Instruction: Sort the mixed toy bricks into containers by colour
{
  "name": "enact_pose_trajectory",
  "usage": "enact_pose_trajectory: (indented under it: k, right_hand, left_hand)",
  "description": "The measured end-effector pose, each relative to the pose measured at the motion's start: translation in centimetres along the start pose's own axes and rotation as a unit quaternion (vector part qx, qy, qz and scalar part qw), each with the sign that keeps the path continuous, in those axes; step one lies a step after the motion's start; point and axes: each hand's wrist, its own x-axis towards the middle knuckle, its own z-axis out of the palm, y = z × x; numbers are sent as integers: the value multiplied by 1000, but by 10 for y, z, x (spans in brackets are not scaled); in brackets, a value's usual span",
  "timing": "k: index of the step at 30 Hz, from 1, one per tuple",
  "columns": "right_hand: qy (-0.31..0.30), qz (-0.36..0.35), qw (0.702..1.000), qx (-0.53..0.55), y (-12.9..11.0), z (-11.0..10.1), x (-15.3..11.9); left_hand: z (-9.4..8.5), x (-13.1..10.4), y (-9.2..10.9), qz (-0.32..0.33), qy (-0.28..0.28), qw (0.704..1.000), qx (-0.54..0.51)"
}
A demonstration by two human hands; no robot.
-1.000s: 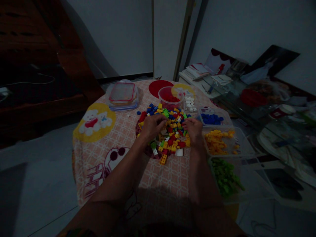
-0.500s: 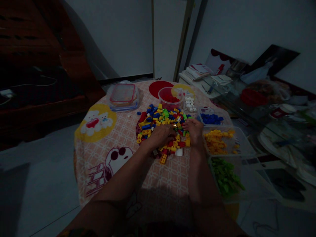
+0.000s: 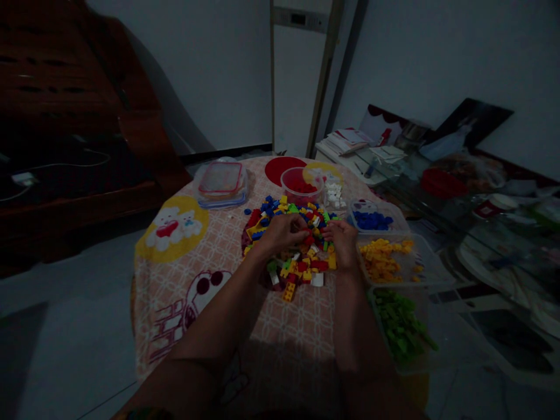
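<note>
Round table (image 3: 170, 280), cloth-covered: open cloth lies left of and nearer than the pile; clear boxes (image 3: 406, 265) crowd the right side, and a tub (image 3: 301, 197) and stacked containers (image 3: 221, 177) stand along the far side. The brick pile (image 3: 301, 267) occupies the middle, between and beneath the hands. Compared with half a second earlier, the left hand (image 3: 282, 232) lies farther over the pile; the right hand (image 3: 344, 239) keeps its place at the pile's right edge. Left fingers curl toward the thumb, right fingers bend inward; whether either pinches a brick cannot be told.
</note>
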Motion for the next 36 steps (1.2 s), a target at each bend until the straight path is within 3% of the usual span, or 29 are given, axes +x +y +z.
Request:
enact_pose_trajectory:
  k: [6, 10, 13, 17, 22, 27, 31, 36]
  right_hand:
    - [2, 7, 1000, 18, -1, 1, 1]
    - [4, 6, 1000, 15, -1, 1, 0]
    - [2, 8, 1000, 5, -2, 1, -1]
    - [3, 15, 1000, 6, -3, 1, -2]
    - [4, 6, 1000, 10, -3, 1, -3]
    - [7, 1, 1000, -3, -3, 1, -4]
    - [10, -3, 1000, -9, -2, 2, -4]
    - [12, -10, 1000, -5, 2, 1, -1]
  left_hand:
    - [-15, 65, -17, -64, 220, 968, -102]
    - [-19, 105, -21, -74, 248, 961, -98]
    - [-21, 111, -17, -60, 247, 966, -49]
    - [-19, 88, -8, -35, 205, 978, 6]
    - [-10, 46, -3, -4, 52, 995, 84]
    - [0, 27, 2, 50, -59, 971, 228]
    - [7, 25, 7, 42, -82, 954, 286]
    - [10, 25, 5, 24, -56, 966, 252]
